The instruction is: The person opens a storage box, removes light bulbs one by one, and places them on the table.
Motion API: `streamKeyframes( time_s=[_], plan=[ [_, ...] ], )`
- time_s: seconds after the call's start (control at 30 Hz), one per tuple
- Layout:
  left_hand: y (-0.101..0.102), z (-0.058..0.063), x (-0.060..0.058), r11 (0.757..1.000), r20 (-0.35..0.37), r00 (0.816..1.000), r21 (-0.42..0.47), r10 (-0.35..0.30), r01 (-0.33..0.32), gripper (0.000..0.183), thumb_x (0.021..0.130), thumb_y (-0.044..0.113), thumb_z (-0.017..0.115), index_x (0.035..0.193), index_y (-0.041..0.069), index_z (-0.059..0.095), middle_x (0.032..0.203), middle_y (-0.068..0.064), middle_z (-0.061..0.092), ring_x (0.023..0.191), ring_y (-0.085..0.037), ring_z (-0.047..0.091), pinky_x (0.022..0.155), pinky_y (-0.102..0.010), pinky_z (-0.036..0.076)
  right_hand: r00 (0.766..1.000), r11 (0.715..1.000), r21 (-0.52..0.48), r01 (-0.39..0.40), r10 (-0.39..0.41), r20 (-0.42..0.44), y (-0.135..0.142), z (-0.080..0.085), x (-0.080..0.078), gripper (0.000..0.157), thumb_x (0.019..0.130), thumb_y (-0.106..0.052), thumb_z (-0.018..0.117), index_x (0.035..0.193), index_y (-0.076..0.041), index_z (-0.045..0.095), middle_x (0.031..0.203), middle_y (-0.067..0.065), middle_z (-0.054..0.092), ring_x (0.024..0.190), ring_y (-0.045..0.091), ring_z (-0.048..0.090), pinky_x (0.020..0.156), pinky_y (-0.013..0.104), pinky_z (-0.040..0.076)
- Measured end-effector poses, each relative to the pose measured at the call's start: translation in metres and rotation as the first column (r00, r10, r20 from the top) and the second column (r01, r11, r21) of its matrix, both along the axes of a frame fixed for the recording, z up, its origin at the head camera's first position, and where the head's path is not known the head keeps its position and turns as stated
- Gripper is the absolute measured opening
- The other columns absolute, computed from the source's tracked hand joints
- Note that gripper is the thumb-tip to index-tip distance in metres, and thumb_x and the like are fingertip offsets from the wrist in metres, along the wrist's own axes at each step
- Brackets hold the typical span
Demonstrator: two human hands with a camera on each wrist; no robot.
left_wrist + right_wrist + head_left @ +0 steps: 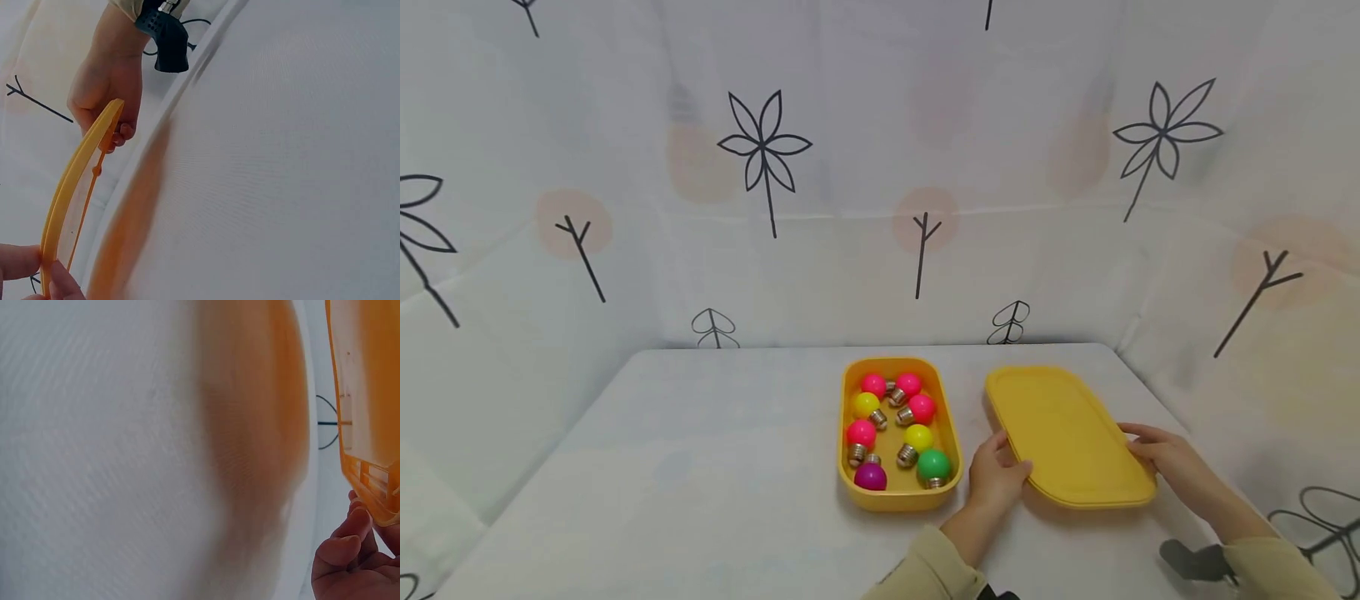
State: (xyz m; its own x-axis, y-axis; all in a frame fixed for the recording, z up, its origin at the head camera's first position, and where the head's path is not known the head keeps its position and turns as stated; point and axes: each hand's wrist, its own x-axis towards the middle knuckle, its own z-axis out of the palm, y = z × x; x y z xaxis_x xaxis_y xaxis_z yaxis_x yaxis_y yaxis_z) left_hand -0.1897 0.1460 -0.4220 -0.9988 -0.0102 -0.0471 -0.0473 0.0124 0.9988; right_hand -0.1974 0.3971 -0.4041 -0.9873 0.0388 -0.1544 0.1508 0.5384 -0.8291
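The yellow, rounded-rectangular plastic lid (1067,433) is raised above the white tabletop (700,467), held between two hands. From the left, a deep yellow plastic container (897,502) with rounded corners holds round pink, yellow, green and purple bulbs (933,464) with metallic screw bases; just beside it, the left hand (997,479) pinches the lid's left edge, and the right hand (1165,454) grips its right edge.

Right of the smooth plastic box (899,502), the yellow lid (1067,437) looks like smooth, satin-finish plastic, while inside the box bulbs (870,477) pair glossy globes (933,464) with shiny metal bases (907,456), and matt cloth (722,467) lies beneath the box.
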Motion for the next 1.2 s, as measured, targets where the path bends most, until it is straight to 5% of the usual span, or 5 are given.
streamKeyframes(
  time_s=[0.43,0.73,1.2],
  plan=[
    [0.003,-0.014,-0.013,1.000,0.060,0.998,0.007,-0.020,0.020,0.044,0.073,-0.008,0.070,0.115,-0.003,0.060,0.084,-0.001,0.059,0.073,-0.011,0.052,0.065,-0.025,0.051,0.999,0.997,0.069,-0.019,0.017,0.036,-0.001,-0.009,-0.013,0.049,0.096,-0.011,0.039,0.133,0.019,0.027,0.095,0.013,0.055,0.078,0.016,0.049,0.064,0.026,0.043],
    [-0.002,-0.006,-0.010,0.988,0.139,0.982,-0.069,-0.129,0.140,0.055,0.072,-0.004,0.072,0.124,-0.007,0.053,0.117,-0.016,0.057,0.111,-0.028,0.051,0.096,-0.044,0.039,0.994,0.991,0.123,-0.053,0.041,0.098,-0.005,-0.012,-0.019,0.049,0.093,-0.010,0.042,0.129,0.020,0.031,0.113,0.036,0.045,0.093,0.030,0.048,0.076,0.037,0.043],
    [-0.008,0.012,0.004,0.971,0.181,0.957,-0.040,-0.226,0.237,0.063,0.072,0.001,0.075,0.129,0.007,0.049,0.130,-0.014,0.048,0.123,-0.035,0.040,0.100,-0.054,0.031,0.993,0.980,0.176,-0.094,0.079,0.087,-0.001,-0.017,-0.025,0.047,0.089,-0.008,0.048,0.124,0.022,0.037,0.114,0.038,0.048,0.092,0.032,0.053,0.077,0.043,0.047]
  ],
)
